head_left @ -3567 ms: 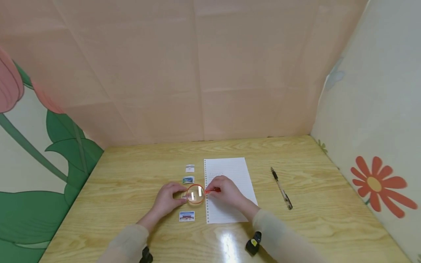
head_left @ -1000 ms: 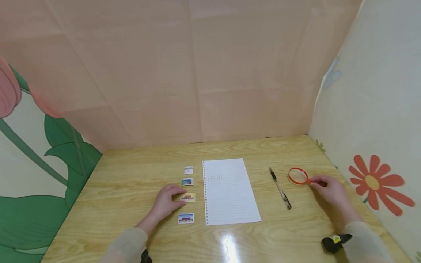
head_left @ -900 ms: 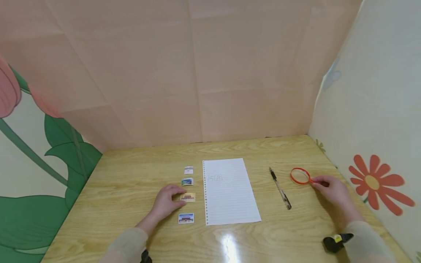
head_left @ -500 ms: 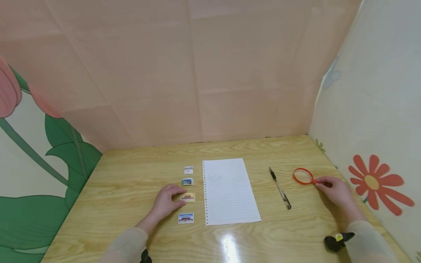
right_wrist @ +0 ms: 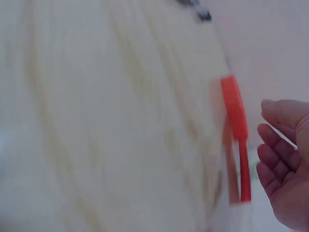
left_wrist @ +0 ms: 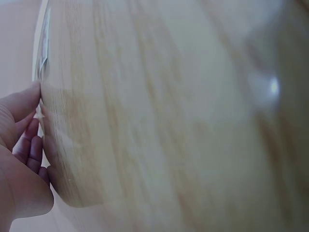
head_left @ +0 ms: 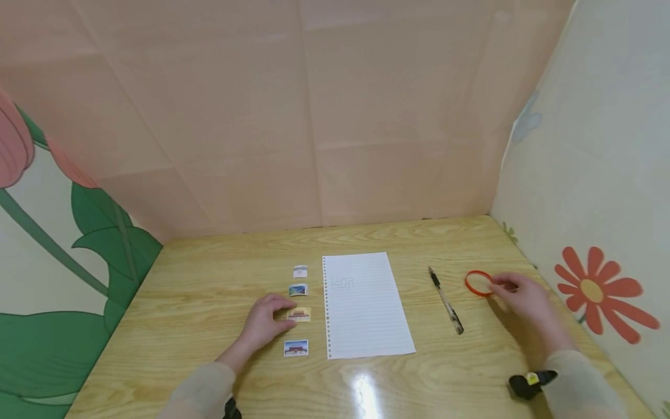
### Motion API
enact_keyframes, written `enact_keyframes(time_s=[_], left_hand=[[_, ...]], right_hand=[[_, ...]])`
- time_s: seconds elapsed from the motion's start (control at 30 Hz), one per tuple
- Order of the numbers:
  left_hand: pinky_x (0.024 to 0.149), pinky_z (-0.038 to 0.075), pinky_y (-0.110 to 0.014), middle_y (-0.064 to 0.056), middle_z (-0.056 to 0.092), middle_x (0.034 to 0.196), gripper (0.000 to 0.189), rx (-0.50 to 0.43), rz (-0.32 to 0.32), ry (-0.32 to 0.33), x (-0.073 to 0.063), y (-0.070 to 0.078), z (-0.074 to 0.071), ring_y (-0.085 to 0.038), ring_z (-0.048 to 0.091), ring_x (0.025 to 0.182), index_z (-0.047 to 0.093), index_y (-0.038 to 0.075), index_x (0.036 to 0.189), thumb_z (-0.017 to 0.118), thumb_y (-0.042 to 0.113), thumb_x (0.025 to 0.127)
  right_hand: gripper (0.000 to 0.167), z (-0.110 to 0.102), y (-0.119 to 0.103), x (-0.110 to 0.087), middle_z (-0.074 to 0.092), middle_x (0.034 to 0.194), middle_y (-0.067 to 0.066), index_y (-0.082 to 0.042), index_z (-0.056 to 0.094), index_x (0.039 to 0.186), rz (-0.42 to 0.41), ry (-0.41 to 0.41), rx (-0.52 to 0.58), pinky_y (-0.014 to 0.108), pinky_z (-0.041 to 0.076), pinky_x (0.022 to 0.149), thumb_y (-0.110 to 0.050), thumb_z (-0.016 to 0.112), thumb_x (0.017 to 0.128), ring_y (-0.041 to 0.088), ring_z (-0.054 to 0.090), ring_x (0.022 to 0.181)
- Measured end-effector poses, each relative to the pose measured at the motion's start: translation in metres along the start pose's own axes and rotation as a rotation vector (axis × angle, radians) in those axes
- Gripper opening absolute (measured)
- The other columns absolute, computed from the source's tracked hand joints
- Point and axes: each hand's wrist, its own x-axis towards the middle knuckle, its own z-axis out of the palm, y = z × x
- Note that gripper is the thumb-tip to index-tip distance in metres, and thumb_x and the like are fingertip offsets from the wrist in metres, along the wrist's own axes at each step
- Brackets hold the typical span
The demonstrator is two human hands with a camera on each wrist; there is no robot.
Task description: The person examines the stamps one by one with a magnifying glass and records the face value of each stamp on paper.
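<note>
My left hand (head_left: 262, 323) rests on the table, thumb and index finger touching the left end of a yellow postage stamp (head_left: 301, 315). In the left wrist view, the thumb and fingertips (left_wrist: 33, 99) press down by the table. A red-rimmed magnifying glass (right_wrist: 235, 113) lies on the right side of the table. My right hand (head_left: 526, 299) is just over its handle in the head view. From the right wrist view, a gap shows between the loosely bent fingers (right_wrist: 270, 157) and the handle, and nothing is held.
Above the yellow stamp lie a grey-white stamp (head_left: 300, 272) and a blue-green one (head_left: 298, 290); below it, a stamp with a red building (head_left: 296, 348). A lined sheet (head_left: 369, 317) with faint writing lies mid-table. A pen (head_left: 446, 302) lies between sheet and magnifying glass.
The magnifying glass has gone from over the yellow stamp to the table's right side, and my right hand has let go of its handle. The left hand has stayed at the stamp.
</note>
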Motion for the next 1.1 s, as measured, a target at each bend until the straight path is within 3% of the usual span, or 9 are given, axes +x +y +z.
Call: enact_keyframes(time_s=[0.23, 0.33, 0.57, 0.7, 0.83, 1.1], left_hand=[[0.101, 0.044, -0.048, 0.004, 0.063, 0.112, 0.033, -0.006, -0.048, -0.028, 0.0, 0.002, 0.0, -0.023, 0.056, 0.11, 0.075, 0.019, 0.112, 0.084, 0.02, 0.08], [0.101, 0.044, -0.048, 0.004, 0.063, 0.113, 0.032, -0.009, -0.047, -0.028, 0.0, 0.001, 0.0, -0.023, 0.056, 0.111, 0.075, 0.019, 0.112, 0.083, 0.02, 0.081], [0.1, 0.044, -0.05, 0.002, 0.063, 0.112, 0.032, -0.017, -0.036, -0.019, -0.002, 0.003, -0.001, -0.026, 0.057, 0.11, 0.075, 0.017, 0.111, 0.084, 0.019, 0.08], [0.101, 0.044, -0.049, 0.002, 0.063, 0.113, 0.032, -0.023, -0.048, -0.023, -0.002, 0.003, -0.001, -0.025, 0.056, 0.111, 0.075, 0.018, 0.111, 0.084, 0.019, 0.08], [0.102, 0.043, -0.049, 0.002, 0.063, 0.113, 0.032, -0.024, -0.06, -0.027, -0.001, 0.003, -0.002, -0.025, 0.056, 0.111, 0.075, 0.018, 0.111, 0.084, 0.02, 0.08], [0.101, 0.044, -0.049, 0.004, 0.063, 0.112, 0.033, -0.019, -0.053, -0.03, 0.0, 0.003, -0.002, -0.023, 0.056, 0.11, 0.074, 0.018, 0.113, 0.083, 0.02, 0.081]], right_hand=[[0.025, 0.018, -0.039, 0.008, 0.07, 0.094, 0.014, 0.004, 0.071, 0.108, -0.182, -0.013, 0.053, 0.025, 0.051, 0.065, -0.012, 0.073, 0.09, 0.015, 0.06, 0.078], [0.026, 0.028, -0.047, 0.01, 0.07, 0.095, 0.013, 0.004, 0.071, 0.11, -0.229, -0.023, 0.048, 0.03, 0.053, 0.068, -0.01, 0.075, 0.088, 0.018, 0.062, 0.08], [0.032, 0.047, -0.056, 0.016, 0.072, 0.097, 0.013, 0.004, 0.071, 0.111, -0.265, -0.038, 0.059, 0.033, 0.054, 0.069, -0.011, 0.079, 0.084, 0.026, 0.065, 0.083], [0.036, 0.053, -0.061, 0.017, 0.071, 0.097, 0.014, 0.005, 0.069, 0.115, -0.239, -0.074, 0.052, 0.036, 0.055, 0.071, -0.014, 0.079, 0.085, 0.028, 0.066, 0.085], [0.039, 0.057, -0.065, 0.016, 0.069, 0.096, 0.014, 0.006, 0.068, 0.117, -0.223, -0.104, 0.063, 0.039, 0.054, 0.073, -0.015, 0.077, 0.086, 0.027, 0.064, 0.086], [0.04, 0.062, -0.066, 0.02, 0.067, 0.088, 0.008, 0.009, 0.068, 0.114, -0.283, -0.092, 0.058, 0.033, 0.051, 0.068, -0.013, 0.08, 0.082, 0.02, 0.059, 0.078]])
